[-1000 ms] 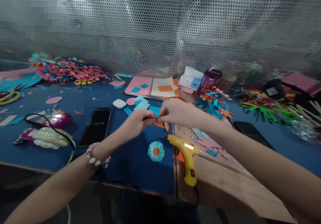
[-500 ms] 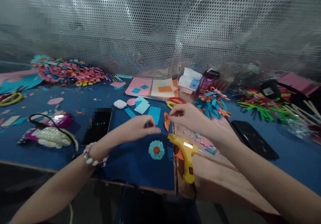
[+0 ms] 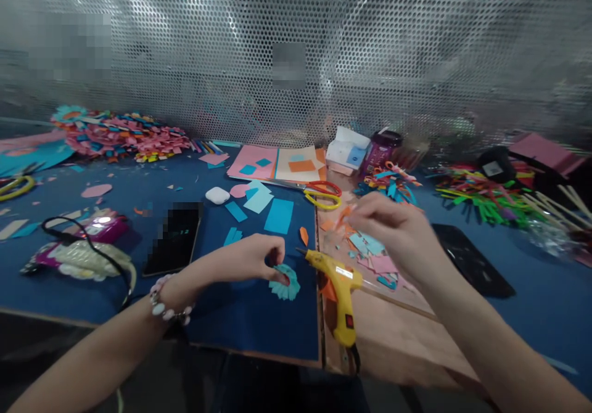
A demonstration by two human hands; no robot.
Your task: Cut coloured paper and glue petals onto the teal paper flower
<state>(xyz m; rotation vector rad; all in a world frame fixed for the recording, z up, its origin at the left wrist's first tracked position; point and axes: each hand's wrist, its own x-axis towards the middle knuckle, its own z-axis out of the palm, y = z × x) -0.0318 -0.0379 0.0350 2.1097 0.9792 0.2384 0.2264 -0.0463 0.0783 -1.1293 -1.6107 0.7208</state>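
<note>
Perforated metal panel (image 3: 208,43) behind blue tabletop (image 3: 263,333). Left hand (image 3: 250,257): thumb and finger nearly closed, pinching rim of teal paper flower (image 3: 287,286) over the blue surface. Yellow glue gun (image 3: 341,283) just right of that grip. Right hand (image 3: 391,219): fingertips bunched at orange paper piece (image 3: 343,217); blurred, can't tell if gripped.

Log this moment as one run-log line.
left hand: grip on paper flower | right hand: at orange paper, blurred, hold unclear | glue gun: lying, untouched | scissors: lying, untouched
</note>
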